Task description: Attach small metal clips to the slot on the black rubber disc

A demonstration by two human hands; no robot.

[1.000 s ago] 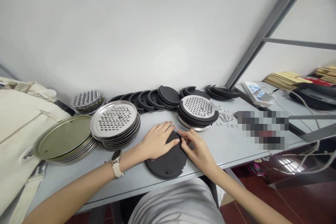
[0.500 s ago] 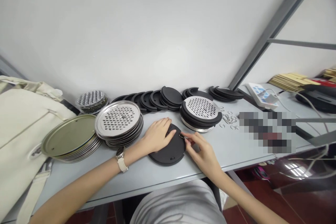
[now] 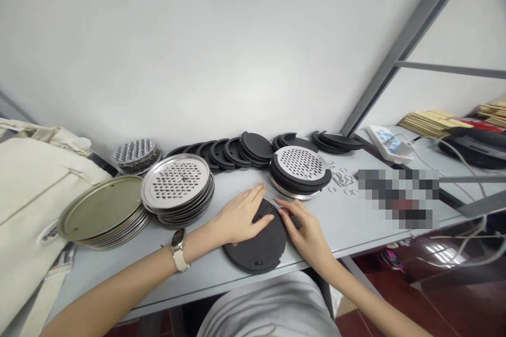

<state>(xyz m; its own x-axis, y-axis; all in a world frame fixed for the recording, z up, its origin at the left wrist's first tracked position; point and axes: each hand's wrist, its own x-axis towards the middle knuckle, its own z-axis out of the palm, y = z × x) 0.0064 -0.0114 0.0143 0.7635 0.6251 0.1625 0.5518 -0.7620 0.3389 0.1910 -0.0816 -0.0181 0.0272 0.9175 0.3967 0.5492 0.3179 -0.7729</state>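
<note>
Black disc (image 3: 259, 250) under its palm, the left hand (image 3: 240, 217) is spreading flat; the right hand (image 3: 310, 231) is pinching a small metal piece (image 3: 281, 207) by the rim. The disc is lying on a grey table (image 3: 340, 221), grater plates (image 3: 176, 184) standing beyond, white wall (image 3: 256, 63) rising behind. The disc's near edge is sitting closer to the table's front than half a second ago.

The disc (image 3: 258, 246) is black, the tray (image 3: 103, 208) olive, the grater (image 3: 176, 184) silver, dotted dark.
</note>
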